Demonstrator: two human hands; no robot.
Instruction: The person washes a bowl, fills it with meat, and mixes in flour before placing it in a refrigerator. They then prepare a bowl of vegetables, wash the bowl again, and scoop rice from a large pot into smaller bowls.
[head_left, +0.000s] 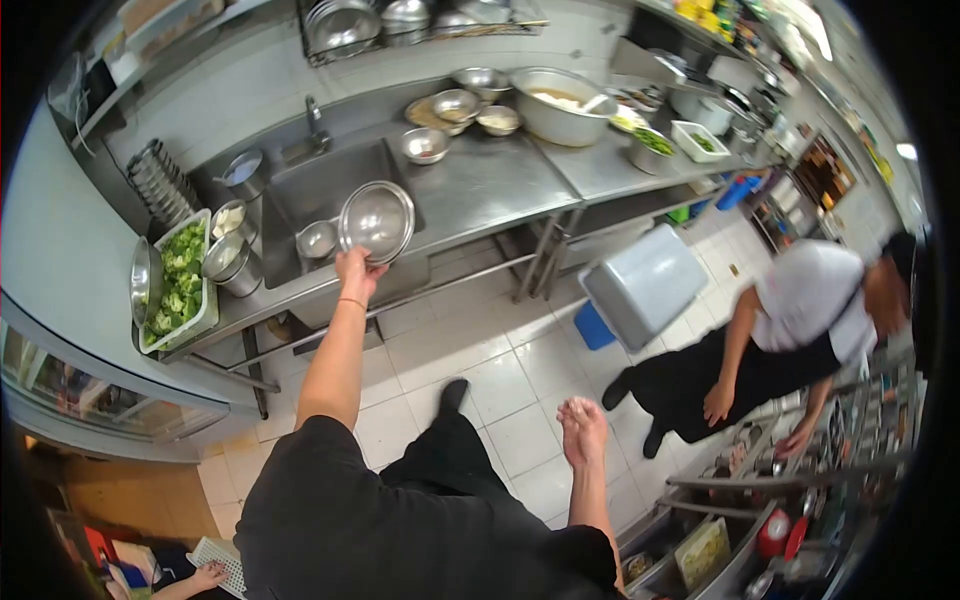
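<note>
Left hand [355,272]: grip pinching the rim of a steel bowl [377,221] over the sink [320,185] at the bench's front edge.
Right hand [583,430]: grip spread, empty, above the floor.

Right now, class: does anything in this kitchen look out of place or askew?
Nothing looks spilled or damaged. The left hand holds a steel bowl tilted on edge over the sink; the right hand hangs free. The grey bin beside the counter looks tilted.

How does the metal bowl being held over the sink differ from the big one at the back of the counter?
The held bowl is shallow, tipped on edge and empty, gripped at its rim by the left hand. The big bowl is deeper, larger, stands upright on the counter and holds something pale. Both are shiny steel.
</note>
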